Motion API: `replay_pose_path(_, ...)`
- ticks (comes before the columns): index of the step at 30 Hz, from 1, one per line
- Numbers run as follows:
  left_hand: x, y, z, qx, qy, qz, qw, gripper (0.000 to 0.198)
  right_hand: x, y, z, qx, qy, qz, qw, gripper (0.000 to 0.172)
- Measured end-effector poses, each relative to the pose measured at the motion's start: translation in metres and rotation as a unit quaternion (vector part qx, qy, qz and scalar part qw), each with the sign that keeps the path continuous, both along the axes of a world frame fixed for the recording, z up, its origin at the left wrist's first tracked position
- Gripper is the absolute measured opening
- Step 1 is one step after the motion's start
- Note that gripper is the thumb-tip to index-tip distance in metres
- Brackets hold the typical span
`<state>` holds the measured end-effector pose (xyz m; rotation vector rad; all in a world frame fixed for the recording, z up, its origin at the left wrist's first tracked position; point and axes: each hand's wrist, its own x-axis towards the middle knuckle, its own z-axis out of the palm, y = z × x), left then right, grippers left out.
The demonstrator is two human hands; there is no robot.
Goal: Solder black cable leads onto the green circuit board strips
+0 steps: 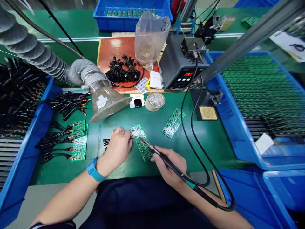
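Note:
My left hand [118,147] is closed in a pinch on a black wire connector [106,142], pressing its leads against the left edge of a green circuit board strip [142,142] lying on the green mat. My right hand [169,165] grips a black soldering iron [164,159] like a pen; its tip touches the board near the left hand's fingertips. The iron's black cable [202,149] loops right and back to the soldering station [181,65]. A blue watch sits on my left wrist.
A fume extractor hood [106,100] hangs just behind my left hand. Wired boards [79,140] lie at left, a spare board [173,123] at right, a tin of solder scraps [154,101] behind. Blue bins flank both sides; connector bundles [122,71] and a plastic bag [150,38] sit at the back.

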<state>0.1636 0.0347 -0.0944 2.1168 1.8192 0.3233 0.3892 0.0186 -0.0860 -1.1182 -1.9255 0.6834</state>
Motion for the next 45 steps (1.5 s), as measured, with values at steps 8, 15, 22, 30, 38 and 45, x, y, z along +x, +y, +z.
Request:
replay_pose_path(8,0.000,0.000,-0.001,0.007,0.007,0.001,1.000,0.011,-0.003,-0.001,0.000,0.002,0.000,0.016,1.000,0.014)
replay_pose_path(15,-0.001,-0.001,-0.004,0.006,-0.002,-0.001,1.000,0.010,-0.009,0.000,-0.007,0.002,-0.008,0.033,0.999,0.013)
replay_pose_path(22,0.000,-0.001,-0.002,0.011,-0.003,0.003,1.000,0.010,-0.012,-0.001,-0.011,0.001,0.001,0.035,0.999,0.015)
replay_pose_path(30,0.001,-0.002,-0.005,0.011,-0.009,0.010,1.000,0.012,-0.015,0.002,-0.010,0.019,0.004,0.056,0.998,0.017)
replay_pose_path(38,0.003,-0.002,-0.004,0.010,0.000,0.019,1.000,0.011,-0.014,0.001,-0.013,0.020,0.014,0.062,0.998,0.020)
replay_pose_path(45,0.005,-0.002,-0.001,0.012,0.008,0.023,1.000,0.011,-0.014,0.001,-0.015,0.032,0.011,0.073,0.997,0.022)
